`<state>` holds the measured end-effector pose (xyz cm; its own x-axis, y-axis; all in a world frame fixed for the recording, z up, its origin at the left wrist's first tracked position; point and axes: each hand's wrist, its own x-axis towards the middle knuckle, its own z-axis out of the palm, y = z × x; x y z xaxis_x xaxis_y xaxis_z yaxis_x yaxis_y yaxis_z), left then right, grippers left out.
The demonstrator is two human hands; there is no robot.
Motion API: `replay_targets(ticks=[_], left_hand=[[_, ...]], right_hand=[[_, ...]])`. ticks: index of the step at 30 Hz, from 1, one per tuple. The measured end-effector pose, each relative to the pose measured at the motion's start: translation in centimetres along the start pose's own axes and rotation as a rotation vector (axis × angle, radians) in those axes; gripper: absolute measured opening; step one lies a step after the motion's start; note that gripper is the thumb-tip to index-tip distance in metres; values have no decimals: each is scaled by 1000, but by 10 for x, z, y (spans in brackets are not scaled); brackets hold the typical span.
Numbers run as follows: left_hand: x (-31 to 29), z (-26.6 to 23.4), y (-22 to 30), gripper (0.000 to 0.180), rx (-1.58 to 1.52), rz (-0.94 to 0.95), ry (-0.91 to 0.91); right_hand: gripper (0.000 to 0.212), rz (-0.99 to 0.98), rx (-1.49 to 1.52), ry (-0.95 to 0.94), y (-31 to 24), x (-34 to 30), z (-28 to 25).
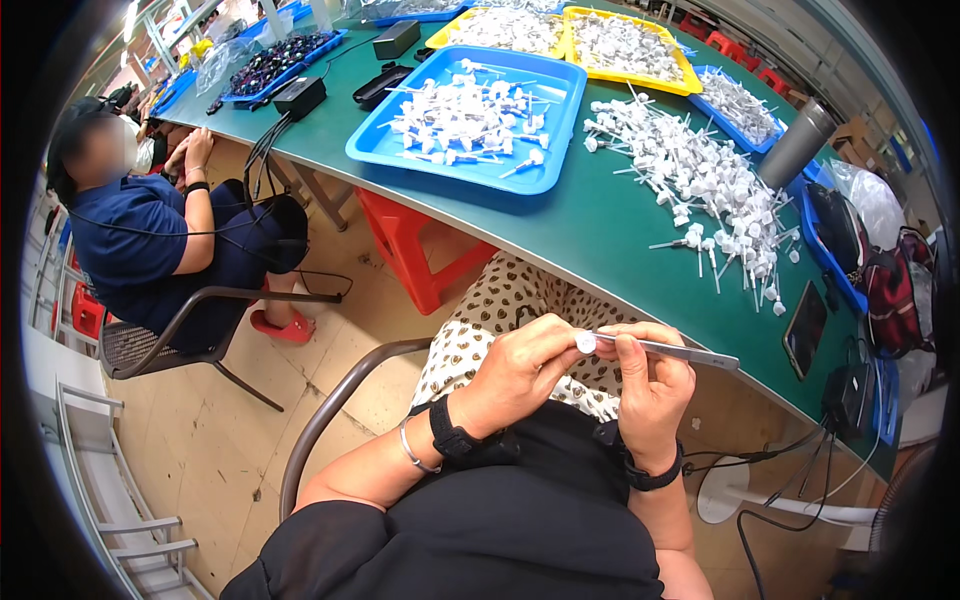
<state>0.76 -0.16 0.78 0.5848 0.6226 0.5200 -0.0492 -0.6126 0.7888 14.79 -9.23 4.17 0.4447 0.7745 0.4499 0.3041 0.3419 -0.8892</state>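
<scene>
Above my lap, just off the table's near edge, both hands meet. My left hand [525, 365] pinches a small white plastic part [586, 342] with a round head, between thumb and fingertips. In my right hand [650, 385] is a slim, flat silver metal tool [700, 355], its wide end sticking out to the right. The tool's tip is by the white part, partly hidden behind my fingers. A loose pile of similar white parts with thin stems [700, 180] lies on the green table [620, 240]. More of them fill a blue tray [365, 148] ahead.
Yellow trays [690, 85] of white parts stand farther back. At right are a grey tumbler [797, 143], a phone [805, 330] and a black box with cables [850, 400]. A co-worker [150, 230] sits at left, near a red stool [410, 245].
</scene>
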Motion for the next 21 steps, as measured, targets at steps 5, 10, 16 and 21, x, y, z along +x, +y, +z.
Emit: replay_targets(ticks=[5,10,16,21], left_hand=[[0,0,0,16,3,0,3],[0,0,-1,16,6,-1,2],[0,0,-1,17,8,1,-2],[-1,0,-2,18,8,3,-12]], right_hand=[[9,-3,12,3,0,1,1],[9,0,17,13,0,0,1],[10,20,23,19,0,0,1],[10,26,35,22,-1,0,2]])
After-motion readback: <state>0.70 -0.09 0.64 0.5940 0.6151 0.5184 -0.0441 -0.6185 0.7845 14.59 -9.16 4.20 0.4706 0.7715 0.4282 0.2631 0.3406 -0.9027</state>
